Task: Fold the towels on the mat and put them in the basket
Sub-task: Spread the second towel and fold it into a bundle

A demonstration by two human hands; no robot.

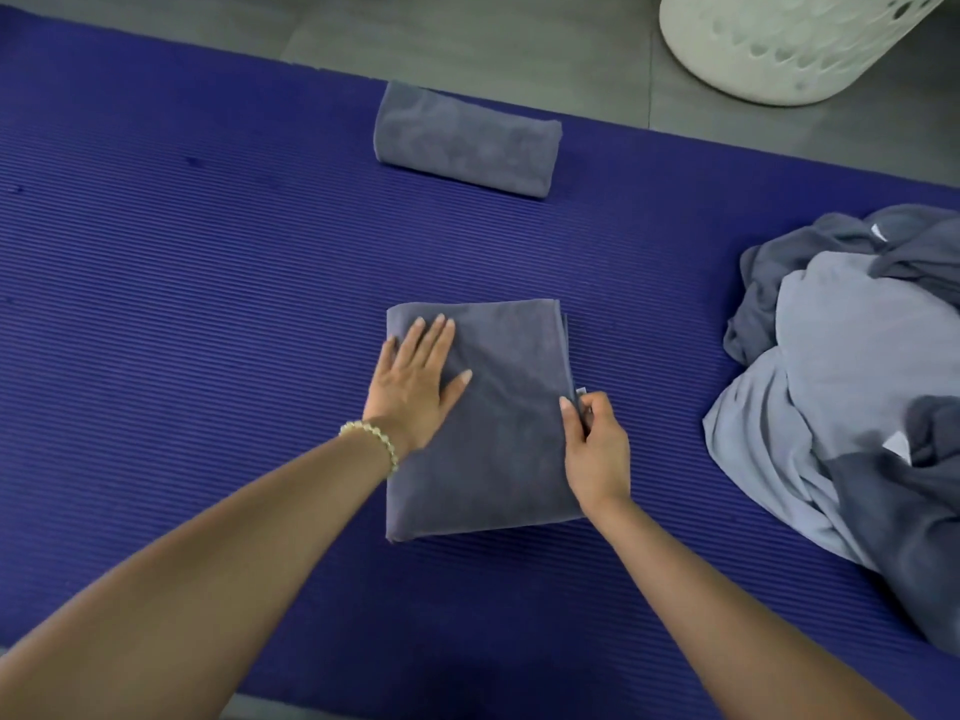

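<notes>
A dark grey towel (pixel 498 433), folded into a rectangle, lies in the middle of the blue ribbed mat (pixel 208 252). My left hand (pixel 415 381) presses flat on its left half, fingers straight. My right hand (pixel 595 449) pinches the towel's right edge near a small white tag. A second grey towel (pixel 467 140), folded small, lies farther back on the mat. A heap of unfolded dark and light grey towels (pixel 852 387) sits at the right. The white perforated basket (pixel 789 44) stands on the floor at the top right.
Grey tiled floor (pixel 467 39) runs beyond the mat's far edge. A beaded bracelet (pixel 371 441) is on my left wrist. Bare mat stretches to the left of the towels and in front of the folded one.
</notes>
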